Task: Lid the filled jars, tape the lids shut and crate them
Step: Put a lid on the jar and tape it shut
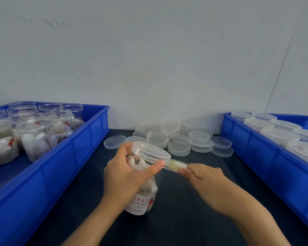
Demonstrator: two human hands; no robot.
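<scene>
So you're on the taping step: the jar (142, 181) is already lidded and sits tilted over the dark worktop (185, 219), between the two crates, with your left hand (126, 174) wrapped round its upper half and the thumb pinning the edge of the lid (150, 150). Your right hand (201, 176) is pinching a strip of tape (176, 165) pulled out sideways from the lid rim. Next move, I'd guess, is to wrap that strip down over the seam and press it flat, then drop the jar in the right crate (267, 153), where the lidded ones are. The tape is blurry, so I can't tell where it actually sticks or if there's a roll anywhere. The left crate (75, 148) of open jars and the right one are both cut off by the frame, and loose lids (178, 139) pile up behind.
</scene>
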